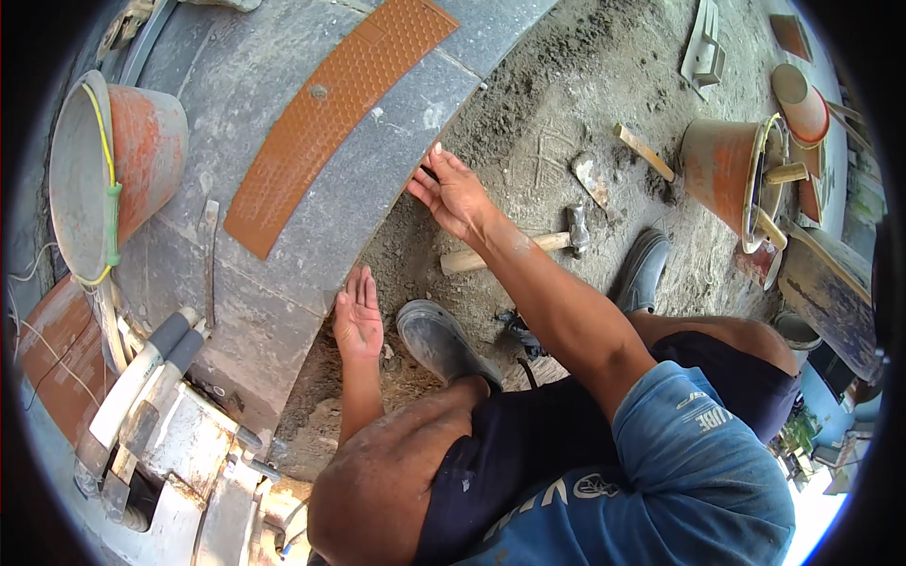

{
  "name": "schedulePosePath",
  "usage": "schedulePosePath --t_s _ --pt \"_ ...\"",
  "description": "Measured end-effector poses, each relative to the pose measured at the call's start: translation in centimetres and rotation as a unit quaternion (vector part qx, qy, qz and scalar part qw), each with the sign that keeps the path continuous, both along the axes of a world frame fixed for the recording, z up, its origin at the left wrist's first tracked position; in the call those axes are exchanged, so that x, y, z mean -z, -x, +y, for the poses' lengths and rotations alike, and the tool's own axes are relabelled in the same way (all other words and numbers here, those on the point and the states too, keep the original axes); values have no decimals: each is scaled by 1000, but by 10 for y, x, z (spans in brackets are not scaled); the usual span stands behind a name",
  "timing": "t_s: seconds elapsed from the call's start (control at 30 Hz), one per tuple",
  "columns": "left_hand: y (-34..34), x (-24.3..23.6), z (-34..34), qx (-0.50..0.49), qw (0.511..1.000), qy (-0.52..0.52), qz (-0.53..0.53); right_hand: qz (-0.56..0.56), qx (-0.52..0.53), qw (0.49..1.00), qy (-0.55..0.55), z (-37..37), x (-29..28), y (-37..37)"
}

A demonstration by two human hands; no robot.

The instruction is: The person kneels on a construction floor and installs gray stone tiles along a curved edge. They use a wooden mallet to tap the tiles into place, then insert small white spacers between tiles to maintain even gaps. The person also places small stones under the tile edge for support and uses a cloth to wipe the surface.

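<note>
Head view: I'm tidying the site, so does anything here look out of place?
A small grey lump sits on the orange strip on the slab, odd against its regular pattern; I can't tell what it is. The hammer lies loose on the dirt near the boots, possibly a trip hazard.

Off to the sides of my feed
I see an orange-grey bucket (151, 165) on the left; rightward, a hammer (578, 232) lies on the dirt (533, 132) and wooden handles (787, 173) jut from another bucket (715, 170).
</note>
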State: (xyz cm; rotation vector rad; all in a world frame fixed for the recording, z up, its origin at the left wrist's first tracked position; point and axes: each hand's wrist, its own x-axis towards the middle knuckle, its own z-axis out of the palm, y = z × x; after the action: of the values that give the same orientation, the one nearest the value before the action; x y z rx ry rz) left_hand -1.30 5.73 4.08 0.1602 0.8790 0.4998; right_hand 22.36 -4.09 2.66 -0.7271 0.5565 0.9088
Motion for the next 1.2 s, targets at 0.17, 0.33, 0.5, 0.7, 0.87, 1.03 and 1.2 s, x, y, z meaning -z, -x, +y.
schedulePosePath --t_s 0.17,0.33,0.5,0.7,0.87,1.03,1.2 --pt "6 0 -21 200 940 -203 189 -5 -7 999 41 0 -4 3" --pt "20 28 -13 180 772 -356 496 -9 4 999 40 5 0 4" --pt "43 32 -9 142 700 -424 556 -18 -11 998 55 9 0 12" --pt "39 -16 -16 188 551 -628 516 -39 -6 997 67 1 1 4" --pt "13 -49 -31 344 618 -635 311 -29 4 999 29 4 2 5" --pt "-30 -66 -19 603 652 -432 156 -33 -19 999 3 6 0 4" --pt "-61 -74 2 701 663 -229 132 -26 -23 999 16 -5 2 3"
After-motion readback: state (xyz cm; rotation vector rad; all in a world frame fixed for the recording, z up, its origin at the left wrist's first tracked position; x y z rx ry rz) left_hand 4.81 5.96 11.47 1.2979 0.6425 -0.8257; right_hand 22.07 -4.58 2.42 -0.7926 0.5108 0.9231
